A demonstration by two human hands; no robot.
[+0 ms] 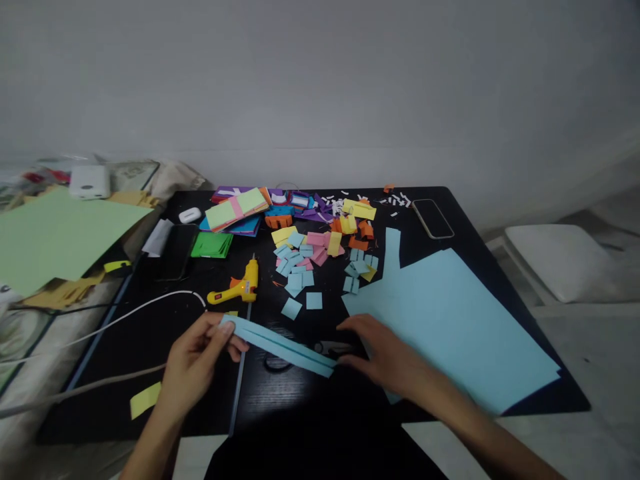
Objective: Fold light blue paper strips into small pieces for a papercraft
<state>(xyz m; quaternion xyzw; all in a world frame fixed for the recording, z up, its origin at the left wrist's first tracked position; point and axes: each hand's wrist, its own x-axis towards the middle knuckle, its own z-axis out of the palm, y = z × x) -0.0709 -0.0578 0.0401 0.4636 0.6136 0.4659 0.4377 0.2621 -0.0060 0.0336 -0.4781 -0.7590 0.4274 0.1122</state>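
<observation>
My left hand (197, 357) pinches one end of a long light-blue paper strip (285, 347) with a dark line along its length. The strip slants down to the right above the black table. Beside its far end, my right hand (383, 353) has thumb and fingers apart, with nothing between them; whether the thumb touches the strip I cannot tell. Partly hidden under the strip lies a pair of scissors (277, 365). Large light-blue paper sheets (450, 320) lie under and beyond my right forearm. Small blue paper squares (314, 301) lie ahead of the strip.
A yellow glue gun (243, 285) lies beyond my left hand, with a white cable (145, 310) nearby. Further back are folded coloured paper pieces (320, 247), stacked paper strips (237, 208) and a phone (433, 219). Green sheets (65, 233) lie at the left.
</observation>
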